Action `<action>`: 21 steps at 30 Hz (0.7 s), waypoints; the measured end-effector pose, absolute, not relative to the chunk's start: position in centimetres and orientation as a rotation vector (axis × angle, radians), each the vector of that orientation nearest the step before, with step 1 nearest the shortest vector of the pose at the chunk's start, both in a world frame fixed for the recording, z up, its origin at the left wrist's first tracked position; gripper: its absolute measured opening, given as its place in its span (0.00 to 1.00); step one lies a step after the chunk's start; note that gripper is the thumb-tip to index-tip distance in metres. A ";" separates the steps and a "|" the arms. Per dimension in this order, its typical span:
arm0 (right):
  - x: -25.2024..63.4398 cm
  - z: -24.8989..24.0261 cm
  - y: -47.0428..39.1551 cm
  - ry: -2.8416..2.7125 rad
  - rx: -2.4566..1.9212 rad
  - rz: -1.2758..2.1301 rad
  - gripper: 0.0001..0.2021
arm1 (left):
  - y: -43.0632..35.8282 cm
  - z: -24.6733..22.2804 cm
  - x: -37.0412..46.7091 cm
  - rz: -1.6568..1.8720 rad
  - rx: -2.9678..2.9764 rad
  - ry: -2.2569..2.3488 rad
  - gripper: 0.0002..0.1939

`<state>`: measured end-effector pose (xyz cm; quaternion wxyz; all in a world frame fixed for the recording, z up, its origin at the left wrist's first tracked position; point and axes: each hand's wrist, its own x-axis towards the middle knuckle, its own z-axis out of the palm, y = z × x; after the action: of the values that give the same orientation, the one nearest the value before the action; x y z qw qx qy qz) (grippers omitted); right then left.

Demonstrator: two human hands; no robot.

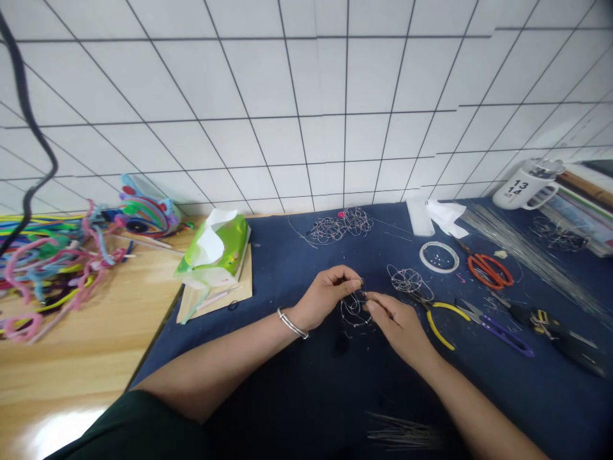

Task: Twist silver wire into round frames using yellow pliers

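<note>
Both hands meet over the dark blue cloth point(297, 255), around a looped piece of thin wire point(353, 311). My left hand point(330, 292), with a silver bangle at the wrist, pinches the wire's upper part between thumb and fingers. From the right, my right hand point(395, 319) has its fingers closed on the same wire, close to the left fingertips. Loops of the wire hang below the fingers. Just right of the hands lies another coiled wire piece point(409, 281), by yellow-handled pliers point(443, 319). A larger wire tangle point(340, 227) rests near the wall.
Green tissue pack point(218, 246) at left, beside colourful pipe cleaners point(57, 268). To the right: white bead dish point(439, 257), red-handled scissors point(489, 269), purple snips point(507, 335), dark tool point(560, 335), long wires point(536, 255), white mug point(524, 186). Short wires point(402, 433) lie in front.
</note>
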<state>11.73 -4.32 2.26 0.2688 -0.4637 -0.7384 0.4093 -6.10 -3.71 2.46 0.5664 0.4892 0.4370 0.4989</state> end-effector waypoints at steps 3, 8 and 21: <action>12.0 2.2 -4.2 -1.987 -1.282 1.055 0.16 | -3.5 2.4 -6.2 1.199 1.115 1.040 0.08; 12.0 2.5 -4.3 -1.918 -1.296 0.984 0.15 | -3.2 2.0 -6.3 1.231 1.021 1.008 0.08; 15.2 4.8 -2.8 -1.558 -1.365 0.658 0.13 | -2.8 1.2 -6.8 1.268 0.828 1.051 0.10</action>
<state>15.21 -2.79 4.77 0.4657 -0.5558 -0.6344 0.2680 -6.83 -2.76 1.20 0.6046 0.3580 0.4541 0.5478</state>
